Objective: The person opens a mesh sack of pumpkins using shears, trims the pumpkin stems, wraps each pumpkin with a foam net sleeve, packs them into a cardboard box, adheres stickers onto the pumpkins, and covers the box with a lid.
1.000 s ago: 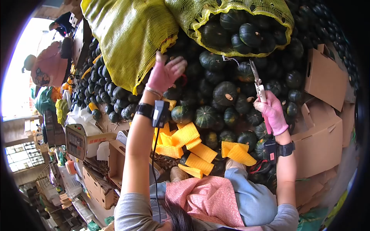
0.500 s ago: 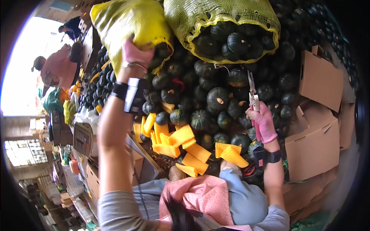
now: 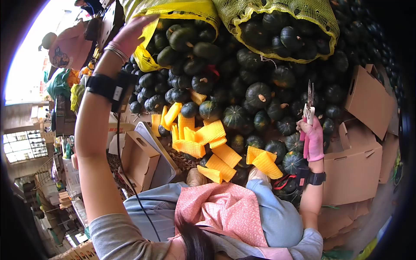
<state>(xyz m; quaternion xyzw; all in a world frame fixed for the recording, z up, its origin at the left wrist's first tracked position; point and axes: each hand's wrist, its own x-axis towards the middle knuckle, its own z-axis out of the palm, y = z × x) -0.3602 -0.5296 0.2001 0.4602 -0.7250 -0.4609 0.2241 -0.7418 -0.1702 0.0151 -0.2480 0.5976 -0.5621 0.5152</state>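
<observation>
My left hand (image 3: 132, 34), in a pink glove, is at the near left rim of a yellow mesh bag (image 3: 149, 63). Its fingers stretch out to the right, apart from the thumb, over the bag's edge. Dark green pumpkins (image 3: 182, 39) show in the bag's wide mouth and spill onto the pile below. In my right hand (image 3: 315, 141), also gloved in pink, are pruning snips (image 3: 309, 110) with red handles; the blades point away from me. Under them lie more pumpkins (image 3: 286, 125). A second mesh bag (image 3: 242, 32), full of pumpkins, lies on its side at the top.
Yellow foam net sleeves (image 3: 210, 132) lie scattered before my feet. Cardboard boxes (image 3: 353, 173) stand at the right. An open carton (image 3: 138, 160) and a grey tray (image 3: 158, 151) are at the left. A person in pink (image 3: 71, 45) is at the upper left.
My left hand has moved left and up along the bag, and its fingers have straightened. The bag's mouth is wider, showing more pumpkins. The view has shifted; the snips stay in my right hand.
</observation>
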